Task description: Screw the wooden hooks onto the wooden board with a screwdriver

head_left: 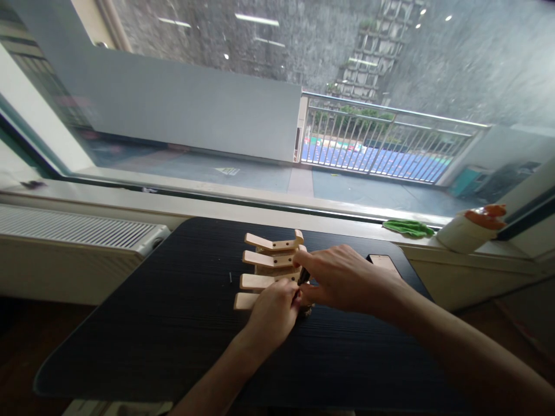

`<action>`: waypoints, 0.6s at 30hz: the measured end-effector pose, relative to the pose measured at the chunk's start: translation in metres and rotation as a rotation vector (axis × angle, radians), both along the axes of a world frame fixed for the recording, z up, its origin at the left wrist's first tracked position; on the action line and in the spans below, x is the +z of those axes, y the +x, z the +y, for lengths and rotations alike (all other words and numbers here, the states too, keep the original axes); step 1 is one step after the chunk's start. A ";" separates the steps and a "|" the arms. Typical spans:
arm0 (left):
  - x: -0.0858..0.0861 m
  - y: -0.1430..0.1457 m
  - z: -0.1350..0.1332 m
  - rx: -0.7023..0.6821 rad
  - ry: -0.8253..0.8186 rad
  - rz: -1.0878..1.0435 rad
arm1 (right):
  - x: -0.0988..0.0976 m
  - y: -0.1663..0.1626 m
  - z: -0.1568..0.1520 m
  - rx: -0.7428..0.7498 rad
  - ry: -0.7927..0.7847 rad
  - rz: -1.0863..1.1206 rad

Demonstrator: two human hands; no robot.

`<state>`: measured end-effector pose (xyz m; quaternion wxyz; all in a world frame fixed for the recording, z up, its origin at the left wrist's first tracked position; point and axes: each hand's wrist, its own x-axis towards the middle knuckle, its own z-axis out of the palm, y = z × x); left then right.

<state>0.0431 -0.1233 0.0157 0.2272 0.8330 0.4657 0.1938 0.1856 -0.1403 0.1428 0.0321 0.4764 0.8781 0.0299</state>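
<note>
Read from the middle of the worktop (173, 335), the window (260, 63) fills 12 o'clock, and through its glass a metal railing (381, 136) shows at 1. The worktop itself is black, with rounded corners, and its far edge meets the pale sill (208, 209) at 12. A white radiator (82, 231) stands at 10, beside the worktop.

The rack (281, 261) lies near the worktop's middle, a little toward 1. It has four pale wooden prongs side by side, their long flat ends pointing to 9; the farthest has an end curving up on its 3 o'clock side. Dark spots mark the wood of the farther prongs.

A white bottle (462, 234) with an orange cap stands on the sill, just past 2. The right hand (332, 274) is at the rack's 3 o'clock end, fingers clamped on a dark tool. The left hand (280, 306) lies over the two nearest prongs, at the rack's 5 o'clock, fingers bent and tips close to the other hand's; whether they grip anything cannot be told.

A green cloth (407, 228) lies on the sill at 2, just beside the bottle. A phone (384, 263) is on the worktop, also toward 2, partly behind the right forearm. The tool (303, 275) is mostly hidden by fingers. Smallest is a thin grey pin (230, 278), lying on the worktop just off the rack's 9 o'clock side.
</note>
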 end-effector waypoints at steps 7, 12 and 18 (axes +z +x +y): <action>-0.001 0.001 0.001 -0.001 0.007 0.016 | 0.007 0.003 -0.001 0.051 -0.065 0.020; -0.002 0.001 0.000 -0.004 0.014 0.008 | -0.002 -0.001 0.004 0.044 0.008 -0.027; -0.001 0.000 0.000 -0.003 0.019 -0.010 | -0.010 0.000 0.005 0.005 0.085 -0.067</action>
